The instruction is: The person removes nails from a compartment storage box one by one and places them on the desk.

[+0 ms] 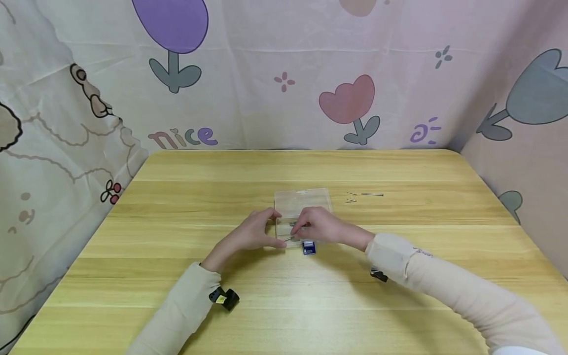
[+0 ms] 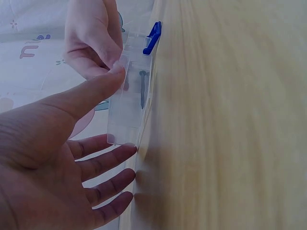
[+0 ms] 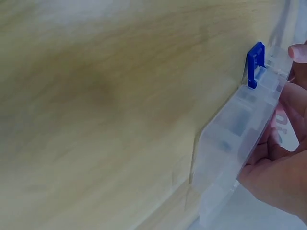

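A clear plastic box (image 1: 279, 229) lies on the table with its clear lid (image 1: 301, 202) laid back. My left hand (image 1: 253, 231) is at its left end, thumb and fingers spread wide, fingertips right at the corners. Above the box, my right hand (image 1: 320, 225) reaches in with curled fingers, thumb and fingertips close together. I cannot tell whether they pinch anything. A thin metal nail (image 1: 288, 239) lies in the box near these fingertips. Through the clear wall a nail (image 2: 143, 88) shows in the left wrist view. A blue latch (image 1: 308, 247) sticks out at the box's front.
To the right of the lid lie a long nail (image 1: 372, 194) and several thin metal pieces (image 1: 351, 200). The wooden table (image 1: 284, 305) meets a printed cloth (image 1: 248, 98) at the back. Each sleeve carries a small black camera, such as the left wrist camera (image 1: 225, 299).
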Motion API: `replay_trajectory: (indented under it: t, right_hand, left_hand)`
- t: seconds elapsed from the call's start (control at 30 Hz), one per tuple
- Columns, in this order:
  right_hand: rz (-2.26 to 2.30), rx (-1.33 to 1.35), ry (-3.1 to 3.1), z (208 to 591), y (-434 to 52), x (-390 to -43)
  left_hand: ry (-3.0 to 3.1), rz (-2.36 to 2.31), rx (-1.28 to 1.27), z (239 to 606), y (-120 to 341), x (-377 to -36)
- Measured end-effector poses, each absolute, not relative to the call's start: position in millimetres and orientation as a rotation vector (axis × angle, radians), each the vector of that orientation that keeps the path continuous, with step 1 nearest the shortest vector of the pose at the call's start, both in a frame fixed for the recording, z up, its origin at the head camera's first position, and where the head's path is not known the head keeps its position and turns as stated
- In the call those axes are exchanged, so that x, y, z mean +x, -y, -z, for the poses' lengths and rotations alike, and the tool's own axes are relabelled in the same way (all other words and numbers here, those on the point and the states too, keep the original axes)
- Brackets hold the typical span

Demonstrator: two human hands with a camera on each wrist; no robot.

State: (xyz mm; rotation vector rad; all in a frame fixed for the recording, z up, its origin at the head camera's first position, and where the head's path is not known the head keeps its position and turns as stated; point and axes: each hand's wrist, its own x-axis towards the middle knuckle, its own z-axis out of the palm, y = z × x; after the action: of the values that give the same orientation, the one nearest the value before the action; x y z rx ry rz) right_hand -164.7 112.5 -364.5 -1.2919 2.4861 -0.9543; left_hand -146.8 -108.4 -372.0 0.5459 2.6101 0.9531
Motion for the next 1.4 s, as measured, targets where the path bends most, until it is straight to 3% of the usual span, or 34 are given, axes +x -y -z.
replay_trajectory:
  t: [0.53,0.93,1.4]
  right_hand:
    - [0.829,-1.185,-2.613,368.8,-97.8,-163.9]
    - [0.814,-0.954,-2.687,370.2,-90.0,-155.1]
    - [0.875,-1.143,-2.721,374.6,-94.0,-154.8]
  left_hand:
    - [-2.615,-0.952,0.543,371.1,109.0,-147.3]
    - [-2.604,-0.969,0.573,374.4,109.5,-149.2]
    - [-2.613,-0.976,0.625,372.8,109.7,-146.7]
